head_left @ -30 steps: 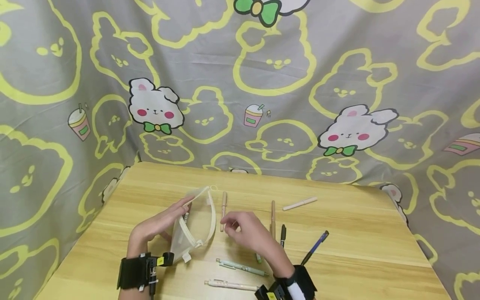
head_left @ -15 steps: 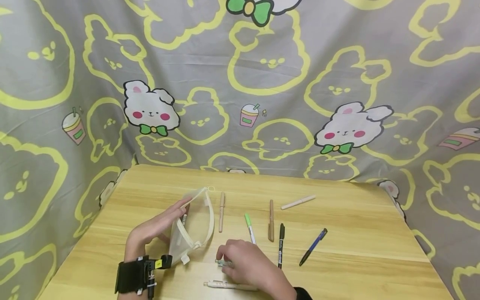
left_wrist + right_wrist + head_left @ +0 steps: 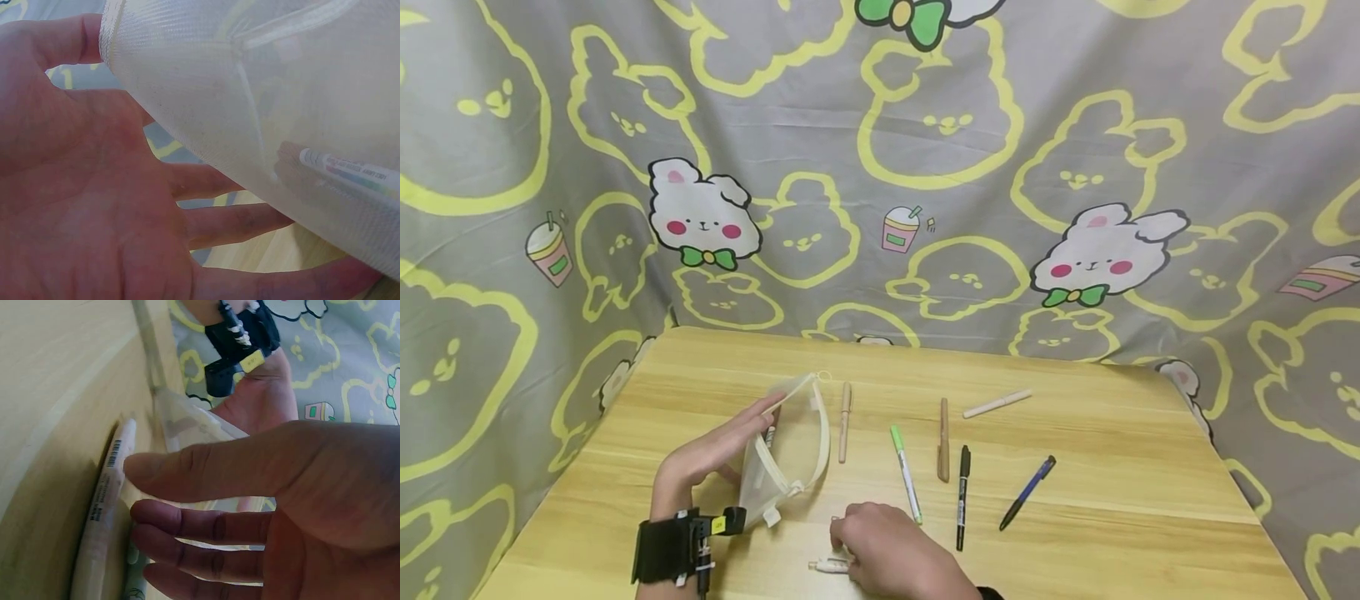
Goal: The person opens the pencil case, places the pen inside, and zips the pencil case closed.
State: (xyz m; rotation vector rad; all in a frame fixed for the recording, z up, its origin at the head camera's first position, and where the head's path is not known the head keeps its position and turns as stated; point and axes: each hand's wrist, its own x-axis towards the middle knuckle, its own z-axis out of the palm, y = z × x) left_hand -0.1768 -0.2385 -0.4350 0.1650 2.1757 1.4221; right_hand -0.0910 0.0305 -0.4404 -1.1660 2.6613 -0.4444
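A translucent mesh zip pouch [image 3: 747, 492] stands tilted with its mouth toward the right. My left hand [image 3: 718, 450] holds it at the far side, fingers along its wall. A white marker [image 3: 356, 172] shows inside through the mesh. My right hand [image 3: 891, 550] is low over the tabletop, covering most of a whitish patterned pen [image 3: 829, 566]. In the right wrist view, its thumb and fingers have a gap between them, close to the whitish pen. Part of a mint pen [image 3: 135, 575] shows beneath the fingers; the hand hides it in the head view.
On the wooden table [image 3: 1097, 467] lie a beige pen [image 3: 845, 421], a green-capped marker [image 3: 906, 475], a brown pen [image 3: 943, 437], a cream pen [image 3: 997, 403], a black marker [image 3: 962, 498] and a blue pen [image 3: 1028, 492]. A patterned curtain [image 3: 820, 108] surrounds the table.
My right hand has moved from beside the beige pen toward the front of the table, over the mint pen and then the whitish pen. The left hand and pouch have stayed put.
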